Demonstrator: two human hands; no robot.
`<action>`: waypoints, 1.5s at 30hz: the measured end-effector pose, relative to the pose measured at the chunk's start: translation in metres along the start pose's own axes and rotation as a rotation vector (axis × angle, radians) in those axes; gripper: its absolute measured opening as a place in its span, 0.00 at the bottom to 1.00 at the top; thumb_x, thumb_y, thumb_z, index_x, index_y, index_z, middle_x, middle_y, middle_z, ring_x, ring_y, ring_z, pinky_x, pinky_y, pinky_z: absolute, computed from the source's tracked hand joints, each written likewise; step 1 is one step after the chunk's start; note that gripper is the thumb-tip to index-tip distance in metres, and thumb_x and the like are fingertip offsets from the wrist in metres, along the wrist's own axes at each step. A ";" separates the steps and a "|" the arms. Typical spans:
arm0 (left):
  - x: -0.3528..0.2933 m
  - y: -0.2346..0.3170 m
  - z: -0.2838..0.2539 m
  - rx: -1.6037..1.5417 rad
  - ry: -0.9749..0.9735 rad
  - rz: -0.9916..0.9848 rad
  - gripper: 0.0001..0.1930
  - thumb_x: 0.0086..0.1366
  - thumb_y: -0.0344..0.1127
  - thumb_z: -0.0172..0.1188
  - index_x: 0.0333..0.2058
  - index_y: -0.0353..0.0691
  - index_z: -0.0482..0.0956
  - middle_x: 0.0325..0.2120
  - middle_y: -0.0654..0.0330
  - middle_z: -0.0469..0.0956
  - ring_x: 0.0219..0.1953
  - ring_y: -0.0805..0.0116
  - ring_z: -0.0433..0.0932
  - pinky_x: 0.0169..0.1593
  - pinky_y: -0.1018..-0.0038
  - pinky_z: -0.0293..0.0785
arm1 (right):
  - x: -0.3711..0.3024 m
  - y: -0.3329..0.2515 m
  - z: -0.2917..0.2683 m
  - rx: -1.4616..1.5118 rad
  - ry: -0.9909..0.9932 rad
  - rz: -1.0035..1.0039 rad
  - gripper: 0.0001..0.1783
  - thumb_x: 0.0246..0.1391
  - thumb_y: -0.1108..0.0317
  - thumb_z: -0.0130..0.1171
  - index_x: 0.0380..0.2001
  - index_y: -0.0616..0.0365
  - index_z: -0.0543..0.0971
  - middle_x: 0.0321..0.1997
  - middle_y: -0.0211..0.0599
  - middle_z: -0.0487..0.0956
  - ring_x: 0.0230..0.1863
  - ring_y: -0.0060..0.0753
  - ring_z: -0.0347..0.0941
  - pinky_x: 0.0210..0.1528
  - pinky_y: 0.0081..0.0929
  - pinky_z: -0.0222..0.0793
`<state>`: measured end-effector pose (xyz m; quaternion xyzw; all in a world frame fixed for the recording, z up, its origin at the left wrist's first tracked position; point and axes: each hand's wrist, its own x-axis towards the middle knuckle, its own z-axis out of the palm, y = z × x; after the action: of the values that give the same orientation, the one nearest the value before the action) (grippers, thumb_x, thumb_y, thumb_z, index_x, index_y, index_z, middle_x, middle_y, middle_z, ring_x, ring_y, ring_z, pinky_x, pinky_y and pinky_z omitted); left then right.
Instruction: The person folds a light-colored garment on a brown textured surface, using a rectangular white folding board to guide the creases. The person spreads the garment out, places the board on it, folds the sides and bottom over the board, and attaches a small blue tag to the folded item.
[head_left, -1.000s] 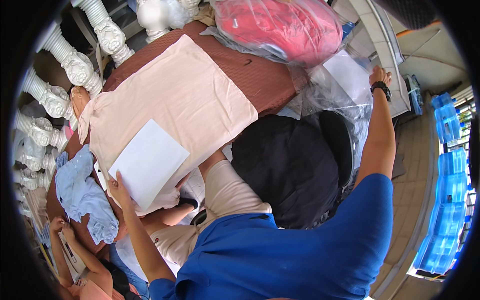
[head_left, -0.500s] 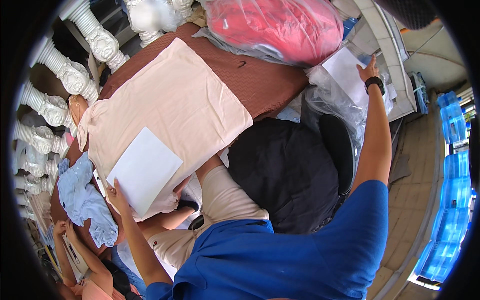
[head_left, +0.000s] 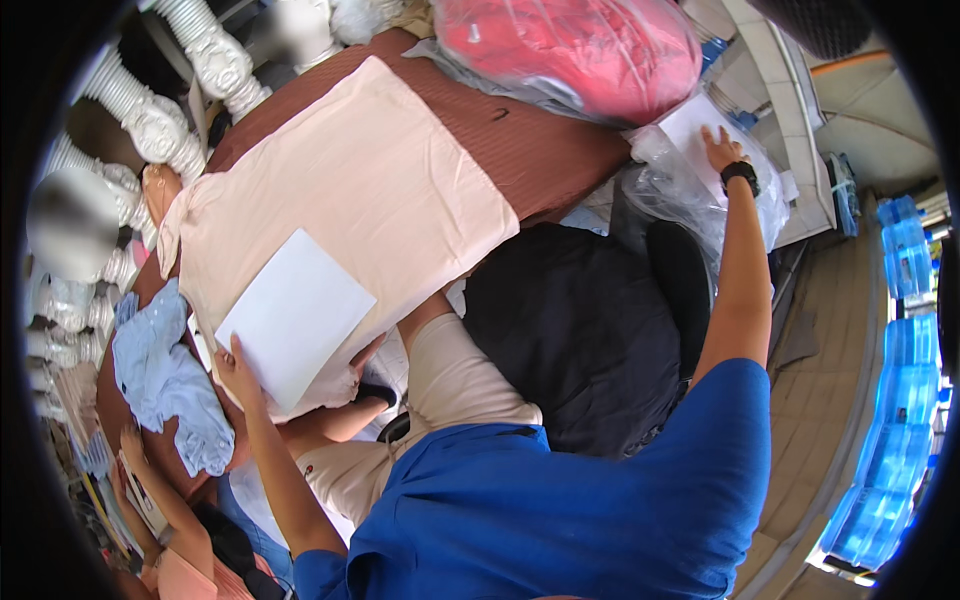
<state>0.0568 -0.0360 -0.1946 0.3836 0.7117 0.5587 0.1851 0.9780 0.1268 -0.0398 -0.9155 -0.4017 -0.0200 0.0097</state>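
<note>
A cream cloth garment (head_left: 340, 170) is spread flat over the brown-covered table in front of me. On its near left part lies a white rectangular sheet (head_left: 298, 318). My left hand (head_left: 238, 374) grips the sheet's left corner, one finger on top and the rest partly hidden. Far to the right, my right hand (head_left: 722, 150) rests with fingers spread on another white sheet (head_left: 690, 130), which lies on clear plastic wrap (head_left: 655, 185). That hand holds nothing. A black watch sits on my right wrist.
A large plastic bag of red cloth (head_left: 580, 50) lies at the table's far side. Left of the garment is a crumpled light-blue shirt (head_left: 165, 375). A black cushion (head_left: 570, 330) is beside my legs. Another person's arm (head_left: 165, 490) shows at lower left. White ornate posts (head_left: 150, 115) line the left.
My right hand has drawn left and down onto the far sheet, its fingers now spread over it. The left hand stays at the near sheet. The other person's hands have moved apart.
</note>
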 end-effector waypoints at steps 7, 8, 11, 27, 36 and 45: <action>-0.005 0.000 0.022 -0.078 -0.003 -0.037 0.22 0.67 0.46 0.60 0.47 0.32 0.74 0.35 0.57 0.77 0.35 0.72 0.72 0.40 0.76 0.70 | 0.041 0.033 -0.033 -0.148 0.446 -0.210 0.44 0.53 0.24 0.43 0.64 0.40 0.65 0.62 0.51 0.71 0.65 0.58 0.62 0.64 0.65 0.49; -0.002 -0.003 0.001 -0.016 0.031 -0.017 0.23 0.67 0.47 0.60 0.49 0.31 0.74 0.36 0.58 0.77 0.36 0.71 0.72 0.40 0.75 0.70 | 0.014 -0.014 -0.026 -0.077 0.440 -0.323 0.41 0.54 0.29 0.48 0.63 0.42 0.68 0.59 0.50 0.74 0.62 0.57 0.66 0.62 0.64 0.52; 0.006 -0.003 -0.015 0.054 0.014 -0.048 0.21 0.68 0.49 0.57 0.43 0.32 0.78 0.36 0.60 0.76 0.37 0.71 0.71 0.43 0.75 0.69 | -0.079 -0.095 -0.056 0.259 0.538 -0.696 0.32 0.57 0.44 0.58 0.59 0.47 0.71 0.55 0.51 0.76 0.55 0.55 0.71 0.60 0.52 0.59; 0.052 0.133 -0.040 -0.418 -0.151 0.364 0.10 0.69 0.34 0.58 0.43 0.35 0.77 0.35 0.62 0.81 0.35 0.77 0.76 0.41 0.80 0.71 | -0.463 -0.491 -0.074 0.562 0.147 -1.662 0.20 0.47 0.57 0.66 0.42 0.53 0.84 0.29 0.48 0.82 0.33 0.50 0.80 0.39 0.41 0.75; 0.077 0.024 -0.058 0.709 -0.122 0.762 0.12 0.60 0.29 0.59 0.44 0.41 0.79 0.50 0.57 0.76 0.56 0.54 0.68 0.57 0.56 0.63 | -0.523 -0.531 -0.011 0.947 0.449 -1.569 0.36 0.47 0.83 0.50 0.59 0.39 0.74 0.61 0.35 0.73 0.56 0.49 0.69 0.55 0.44 0.67; 0.092 -0.023 -0.085 0.766 -0.195 0.627 0.25 0.61 0.37 0.57 0.58 0.43 0.72 0.59 0.60 0.70 0.59 0.52 0.64 0.60 0.55 0.60 | -0.589 -0.488 0.110 0.539 0.021 -1.606 0.37 0.53 0.74 0.50 0.66 0.33 0.64 0.73 0.33 0.57 0.72 0.53 0.50 0.69 0.69 0.40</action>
<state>-0.0683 -0.0245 -0.1747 0.6698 0.6954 0.2476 -0.0801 0.2239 0.0278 -0.1755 -0.3181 -0.9211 0.0673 0.2143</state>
